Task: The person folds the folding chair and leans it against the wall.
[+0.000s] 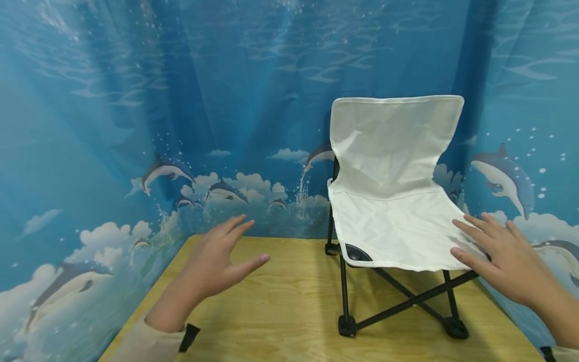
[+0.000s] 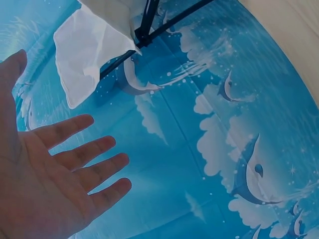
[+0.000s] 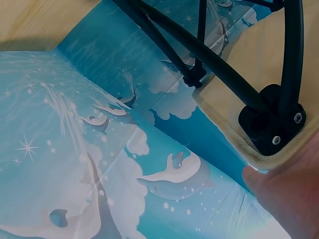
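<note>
A white folding chair (image 1: 393, 221) with a fabric seat and black tube legs (image 1: 409, 301) stands unfolded, right of centre in the head view. My right hand (image 1: 506, 259) is at the seat's front right corner, fingers spread and straight, overlapping the fabric there. From the right wrist, a black corner joint (image 3: 271, 122) shows under the seat, with the hand (image 3: 284, 194) close by its edge and most fingers hidden. To the left of the chair, my left hand (image 1: 212, 266) hovers over the board, holding nothing. Its palm and spread fingers (image 2: 94, 164) face the left wrist camera.
The chair stands on a light wooden tabletop (image 1: 267, 301). Blue curtains (image 1: 253, 100) printed with dolphins and clouds hang behind it and along both sides. A black wrist strap (image 1: 189, 337) is at the left cuff.
</note>
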`<state>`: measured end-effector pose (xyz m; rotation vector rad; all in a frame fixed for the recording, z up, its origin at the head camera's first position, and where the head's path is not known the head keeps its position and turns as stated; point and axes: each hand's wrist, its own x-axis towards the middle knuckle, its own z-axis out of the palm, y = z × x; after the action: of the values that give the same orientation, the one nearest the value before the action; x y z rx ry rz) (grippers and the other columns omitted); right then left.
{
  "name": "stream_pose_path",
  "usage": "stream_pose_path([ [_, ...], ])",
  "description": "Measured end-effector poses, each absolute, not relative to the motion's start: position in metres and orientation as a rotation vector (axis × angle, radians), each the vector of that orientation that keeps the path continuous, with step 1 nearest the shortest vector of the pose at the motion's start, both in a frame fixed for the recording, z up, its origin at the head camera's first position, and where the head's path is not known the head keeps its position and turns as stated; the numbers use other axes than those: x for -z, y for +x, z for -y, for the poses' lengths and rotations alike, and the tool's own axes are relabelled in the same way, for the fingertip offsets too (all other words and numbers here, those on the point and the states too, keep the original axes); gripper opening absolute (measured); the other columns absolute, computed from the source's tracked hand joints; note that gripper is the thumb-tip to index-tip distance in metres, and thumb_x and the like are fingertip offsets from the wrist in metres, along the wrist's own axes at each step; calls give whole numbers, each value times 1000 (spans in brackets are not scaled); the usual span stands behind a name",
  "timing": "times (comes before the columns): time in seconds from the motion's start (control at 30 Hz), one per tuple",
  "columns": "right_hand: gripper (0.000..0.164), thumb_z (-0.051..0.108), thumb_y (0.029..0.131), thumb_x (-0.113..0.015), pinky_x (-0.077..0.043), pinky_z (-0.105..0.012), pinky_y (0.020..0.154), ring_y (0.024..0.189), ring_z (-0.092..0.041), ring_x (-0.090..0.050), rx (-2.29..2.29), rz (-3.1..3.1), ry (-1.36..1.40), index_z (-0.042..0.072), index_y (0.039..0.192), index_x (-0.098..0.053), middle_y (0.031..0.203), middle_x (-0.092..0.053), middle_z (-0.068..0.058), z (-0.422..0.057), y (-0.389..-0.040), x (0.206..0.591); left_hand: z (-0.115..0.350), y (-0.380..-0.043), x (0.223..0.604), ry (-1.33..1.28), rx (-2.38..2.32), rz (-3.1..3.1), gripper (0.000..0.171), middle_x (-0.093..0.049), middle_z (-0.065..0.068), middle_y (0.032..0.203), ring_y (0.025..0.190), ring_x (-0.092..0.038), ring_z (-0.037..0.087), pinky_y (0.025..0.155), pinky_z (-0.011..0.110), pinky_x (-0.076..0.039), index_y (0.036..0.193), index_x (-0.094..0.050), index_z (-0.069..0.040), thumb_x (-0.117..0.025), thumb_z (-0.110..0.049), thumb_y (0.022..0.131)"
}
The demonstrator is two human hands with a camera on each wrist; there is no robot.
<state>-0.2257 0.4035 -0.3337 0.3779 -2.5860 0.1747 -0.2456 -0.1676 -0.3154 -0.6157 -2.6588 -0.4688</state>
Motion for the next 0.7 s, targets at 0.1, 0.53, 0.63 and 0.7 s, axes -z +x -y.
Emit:
stream_pose_path([
  [0.1,72,44,102,-68,17,-63,128,160,-54,-14,-178,2581,382,11,162,-44,162,-43,-31,-403,-225,335,164,-243,315,-625,486,2653,93,-40,7,170,153,-43,42,116,71,-40,161,-48,-23,-55,-84,91],
  [0.53,70,39,101,-70,6,-64,131,158,-53,-25,-204,2551,402,7,159,-48,157,-47,-33,-405,-223,343,153,-239,321,-663,571,2607,87,-42,6,169,152,-45,40,115,71,-41,159,-51,-23,-58,-79,93],
  [0.63,70,39,100,-71,0,-67,130,156,-53,-29,-198,2540,403,7,158,-49,156,-48,-32,-406,-223,344,149,-239,324,-664,574,2603,86,-43,6,169,151,-46,40,115,71,-42,159,-51,-24,-58,-80,93],
  [0.7,70,39,100,-71,-4,-70,129,154,-54,-31,-193,2537,406,7,158,-49,156,-49,-33,-406,-223,344,146,-239,325,-663,578,2607,86,-42,5,169,151,-47,40,114,71,-42,159,-51,-25,-58,-80,93],
])
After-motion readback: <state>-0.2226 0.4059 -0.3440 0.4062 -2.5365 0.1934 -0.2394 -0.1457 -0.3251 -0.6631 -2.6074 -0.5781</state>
